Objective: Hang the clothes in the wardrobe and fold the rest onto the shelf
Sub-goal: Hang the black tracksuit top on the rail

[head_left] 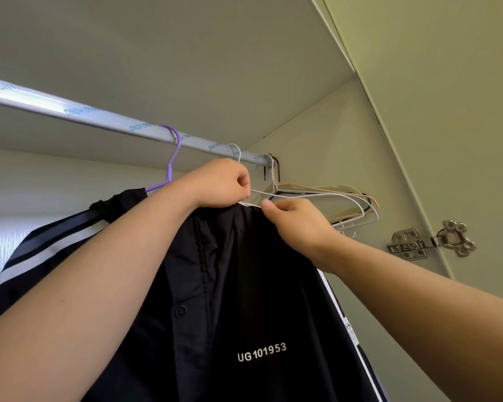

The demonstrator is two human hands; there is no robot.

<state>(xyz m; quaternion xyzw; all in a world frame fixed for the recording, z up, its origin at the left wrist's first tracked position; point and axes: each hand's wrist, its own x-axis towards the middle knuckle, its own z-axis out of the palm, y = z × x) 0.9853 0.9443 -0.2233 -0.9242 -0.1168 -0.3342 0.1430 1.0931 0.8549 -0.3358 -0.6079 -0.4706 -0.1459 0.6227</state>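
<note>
A black jacket (244, 300) with white lettering hangs in front of me, under the silver wardrobe rail (79, 111). Its collar sits at a white wire hanger (311, 195) whose hook is over the rail. My left hand (218, 184) grips the collar and the hanger at the neck. My right hand (294, 219) pinches the collar edge just to the right. Behind, on the left, a black garment with grey and white stripes (50, 242) hangs from a purple hanger (172, 161).
Several bare hangers (346, 195), beige, white and black, bunch at the rail's right end against the wardrobe side wall (331, 134). The open door (447, 111) with a metal hinge (430, 242) stands at right. The wardrobe top panel (186, 53) is close above.
</note>
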